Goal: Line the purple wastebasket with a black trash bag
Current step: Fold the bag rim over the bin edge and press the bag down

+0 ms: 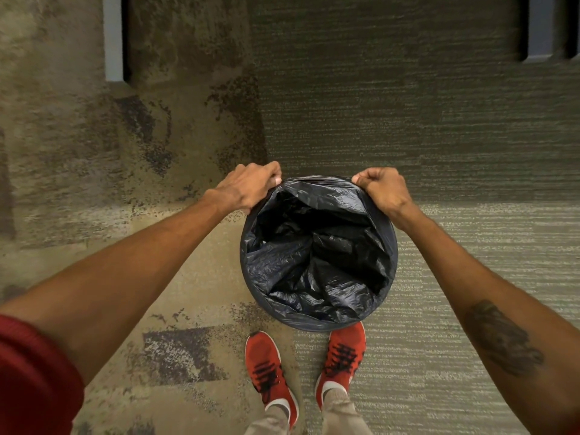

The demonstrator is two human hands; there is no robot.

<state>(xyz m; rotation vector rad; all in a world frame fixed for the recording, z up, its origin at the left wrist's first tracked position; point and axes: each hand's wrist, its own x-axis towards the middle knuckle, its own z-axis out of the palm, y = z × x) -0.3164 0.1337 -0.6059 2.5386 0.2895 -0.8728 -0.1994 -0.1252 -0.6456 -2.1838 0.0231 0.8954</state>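
A black trash bag (317, 255) sits inside a round wastebasket on the carpet in front of my feet. The bag's mouth is spread open and folded over the rim all the way round, so the purple basket itself is hidden under the plastic. My left hand (251, 186) grips the bag's edge at the far left of the rim. My right hand (381, 189) is a fist closed on the bag's edge at the far right of the rim. A taut strip of plastic runs between the two hands along the far rim.
My two red shoes (270, 368) stand on the patterned carpet just behind the basket's near side. A grey furniture leg (113, 39) stands at the upper left and another one (539, 26) at the upper right.
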